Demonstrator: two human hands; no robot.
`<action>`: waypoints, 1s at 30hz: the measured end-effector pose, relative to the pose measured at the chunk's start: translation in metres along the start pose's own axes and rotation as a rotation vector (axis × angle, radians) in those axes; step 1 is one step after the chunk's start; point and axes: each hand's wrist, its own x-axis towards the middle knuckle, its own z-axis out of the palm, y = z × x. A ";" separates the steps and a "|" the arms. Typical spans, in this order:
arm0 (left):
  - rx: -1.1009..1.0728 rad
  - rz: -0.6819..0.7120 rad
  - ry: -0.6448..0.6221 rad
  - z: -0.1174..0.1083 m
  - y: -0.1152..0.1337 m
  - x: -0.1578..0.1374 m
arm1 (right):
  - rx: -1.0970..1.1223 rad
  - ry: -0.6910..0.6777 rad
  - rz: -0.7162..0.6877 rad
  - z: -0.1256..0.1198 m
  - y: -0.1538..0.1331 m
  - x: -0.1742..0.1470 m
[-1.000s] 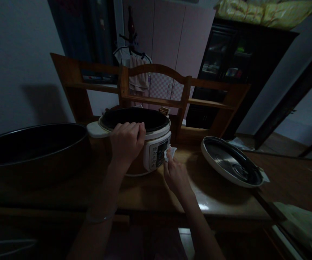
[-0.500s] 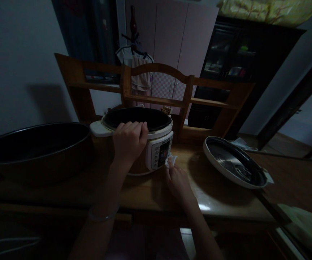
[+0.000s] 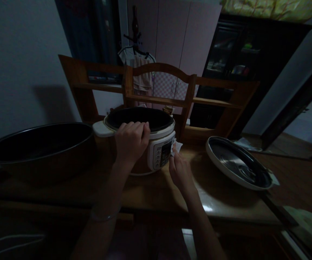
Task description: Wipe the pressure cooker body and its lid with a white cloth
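An electric cooker (image 3: 161, 135) without its lid stands on the wooden desk (image 3: 156, 195), its dark inside showing from above. My left hand (image 3: 133, 142) is closed over the cooker's near rim, fingers curled inward. In my right hand (image 3: 181, 171) is a crumpled white tissue (image 3: 177, 147), pressed against the right edge of the cooker's control panel (image 3: 161, 155). The cooker's round lid (image 3: 211, 151) lies underside up to the right of that hand. At the left sits a large dark pot (image 3: 44, 159).
Behind the cooker rises a wooden shelf frame (image 3: 161, 67) along the desk's back. Clothes (image 3: 142, 74) hang on a stand beyond it. A dark cabinet (image 3: 226, 65) stands at the back right. Pale cloth (image 3: 307, 224) lies at the lower right.
My right hand has moved the tissue upward along the panel's right edge. My left hand keeps its grip on the rim. The whole view has shifted slightly.
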 end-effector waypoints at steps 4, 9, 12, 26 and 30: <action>0.001 0.001 -0.005 0.000 0.000 0.000 | -0.037 -0.071 0.076 0.008 0.008 -0.011; 0.006 0.009 0.011 0.000 0.000 0.000 | -0.080 -0.118 0.108 0.014 0.010 -0.018; 0.015 0.004 0.006 0.001 0.000 0.000 | -0.114 -0.139 0.115 0.014 0.007 -0.021; 0.014 0.008 0.003 -0.001 0.001 0.001 | 0.124 0.133 -0.044 -0.005 -0.044 -0.029; 0.001 0.004 -0.005 0.000 0.000 0.000 | 0.094 0.087 -0.107 0.011 -0.064 -0.026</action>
